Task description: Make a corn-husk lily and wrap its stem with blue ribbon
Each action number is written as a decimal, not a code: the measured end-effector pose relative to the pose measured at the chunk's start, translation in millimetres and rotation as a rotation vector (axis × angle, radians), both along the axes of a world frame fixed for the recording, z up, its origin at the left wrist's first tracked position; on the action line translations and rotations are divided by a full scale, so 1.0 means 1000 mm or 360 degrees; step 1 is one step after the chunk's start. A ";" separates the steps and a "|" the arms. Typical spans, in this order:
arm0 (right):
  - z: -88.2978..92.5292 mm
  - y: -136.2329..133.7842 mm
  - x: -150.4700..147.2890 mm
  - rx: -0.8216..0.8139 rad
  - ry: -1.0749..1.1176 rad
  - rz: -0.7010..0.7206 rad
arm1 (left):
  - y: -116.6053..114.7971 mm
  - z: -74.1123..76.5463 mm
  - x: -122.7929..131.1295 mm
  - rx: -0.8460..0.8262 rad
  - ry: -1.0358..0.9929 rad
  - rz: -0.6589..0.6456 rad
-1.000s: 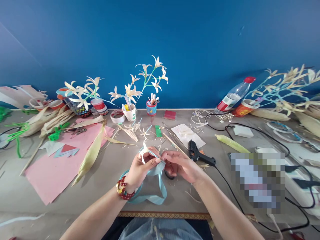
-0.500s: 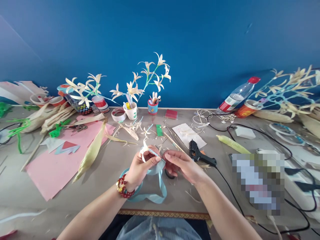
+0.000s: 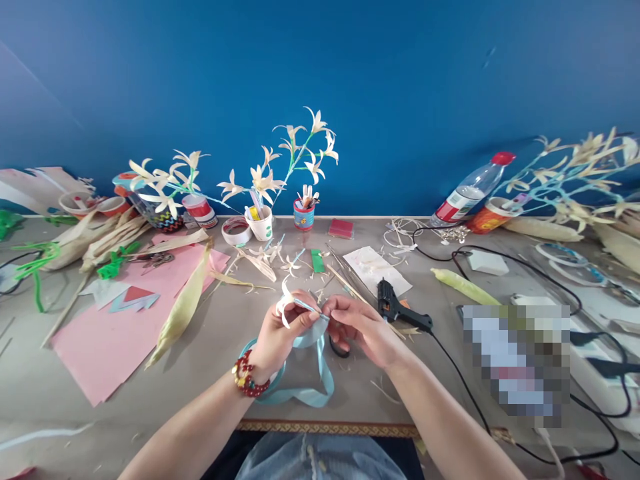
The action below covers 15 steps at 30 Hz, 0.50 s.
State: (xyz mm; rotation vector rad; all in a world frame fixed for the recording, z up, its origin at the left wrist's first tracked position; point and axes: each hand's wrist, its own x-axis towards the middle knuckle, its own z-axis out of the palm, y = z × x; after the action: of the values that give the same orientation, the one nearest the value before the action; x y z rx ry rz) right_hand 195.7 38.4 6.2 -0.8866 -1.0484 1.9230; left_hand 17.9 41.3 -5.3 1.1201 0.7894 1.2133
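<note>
Between the thumb and fingers of my left hand [image 3: 280, 333] is a pale husk flower [image 3: 285, 305], its petals sticking out to the left. Its thin stem [image 3: 306, 305], wrapped in light blue, points toward my right hand [image 3: 361, 327]. The fingertips of that hand pinch the light blue ribbon [image 3: 326, 373] at the stem's end, though they partly hide the contact. From there the ribbon hangs in a loose loop onto the table, with more of it behind my left wrist. A black loop [image 3: 340, 348], mostly hidden, lies under my right hand.
A black glue gun [image 3: 393, 303] with a cord lies right of my hands. Corn husks [image 3: 183, 303] and pink paper [image 3: 95, 353] are at left. Flower sprays stand in cups [image 3: 263, 227] along the blue wall. A bottle [image 3: 470, 190] and power strip [image 3: 607, 380] are at right.
The flower and stem have turned slightly in my left fingers, with the flower a little farther left. Both hands stay close together in nearly the same place.
</note>
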 end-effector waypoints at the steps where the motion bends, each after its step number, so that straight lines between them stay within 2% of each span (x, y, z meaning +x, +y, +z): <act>1: 0.000 0.000 -0.001 0.0018 -0.0016 -0.0036 | 0.000 0.000 0.000 0.0009 0.0007 -0.0007; 15: -0.004 -0.002 -0.007 0.0048 0.0008 -0.0099 | -0.001 -0.001 -0.003 0.0085 0.0085 0.0047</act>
State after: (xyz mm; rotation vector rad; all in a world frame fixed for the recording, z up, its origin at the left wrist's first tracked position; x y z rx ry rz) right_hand 189.1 36.8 2.0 -0.8871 -1.0325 1.8527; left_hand 15.3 40.4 -6.4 1.1923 0.8205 1.2397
